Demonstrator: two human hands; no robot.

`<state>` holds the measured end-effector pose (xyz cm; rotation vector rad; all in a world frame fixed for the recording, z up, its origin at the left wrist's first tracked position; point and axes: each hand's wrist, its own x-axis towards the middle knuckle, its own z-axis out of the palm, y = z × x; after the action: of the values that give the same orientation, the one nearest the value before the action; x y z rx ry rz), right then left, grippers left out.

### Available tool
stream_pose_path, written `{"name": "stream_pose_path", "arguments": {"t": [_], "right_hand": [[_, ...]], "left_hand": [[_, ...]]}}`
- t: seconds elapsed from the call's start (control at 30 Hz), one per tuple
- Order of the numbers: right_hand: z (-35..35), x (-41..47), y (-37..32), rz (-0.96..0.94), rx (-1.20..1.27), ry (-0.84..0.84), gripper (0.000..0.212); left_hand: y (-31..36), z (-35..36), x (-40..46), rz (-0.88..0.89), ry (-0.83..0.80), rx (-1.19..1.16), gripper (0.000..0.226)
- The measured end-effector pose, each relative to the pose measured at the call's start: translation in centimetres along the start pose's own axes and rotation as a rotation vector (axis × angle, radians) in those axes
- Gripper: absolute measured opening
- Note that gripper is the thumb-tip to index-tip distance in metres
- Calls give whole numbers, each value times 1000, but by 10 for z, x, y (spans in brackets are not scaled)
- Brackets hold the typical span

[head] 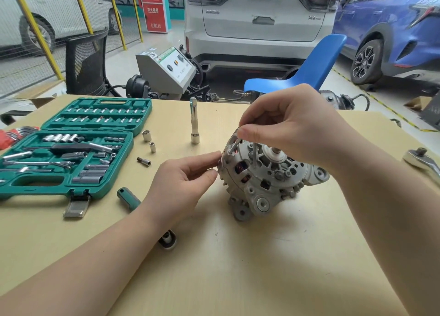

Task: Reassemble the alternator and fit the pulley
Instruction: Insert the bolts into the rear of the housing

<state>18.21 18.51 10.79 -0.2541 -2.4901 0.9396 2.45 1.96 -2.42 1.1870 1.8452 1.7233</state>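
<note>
The grey alternator [264, 180] lies tilted on the wooden table [238, 256], its shaft end [273, 152] pointing up toward me. My right hand [290, 125] hovers over its top and pinches thin long bolts [234, 146] that hang down into the housing. My left hand [183, 182] touches the alternator's left rim with its fingertips, fingers loosely curled. A dark pulley [167, 240] sits on the table, partly hidden under my left forearm.
An open green socket set [71, 146] fills the left of the table. Loose sockets [147, 136], an upright extension bar [194, 123], a green-handled driver [128, 198] and a ratchet [421, 160] lie around. A blue chair [309, 68] stands beyond the far edge.
</note>
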Motion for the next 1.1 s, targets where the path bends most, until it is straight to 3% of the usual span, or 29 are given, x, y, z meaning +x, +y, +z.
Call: {"name": "stream_pose_path", "arguments": {"t": [0.3, 0.53, 0.7, 0.97, 1.1], "right_hand": [[6, -1, -4, -3, -56, 20, 6], [16, -2, -11, 45, -301, -66, 12], [11, -5, -13, 15, -286, -33, 7], [27, -8, -21, -30, -570, 32, 14], [32, -8, -24, -48, -635, 46, 18]], "left_hand": [[2, 1, -1, -53, 23, 63, 37], [6, 2, -2, -20, 29, 76, 41], [5, 1, -4, -3, 27, 79, 44], [3, 1, -4, 22, 3, 35, 53], [3, 1, -4, 49, -32, 6, 47]]}}
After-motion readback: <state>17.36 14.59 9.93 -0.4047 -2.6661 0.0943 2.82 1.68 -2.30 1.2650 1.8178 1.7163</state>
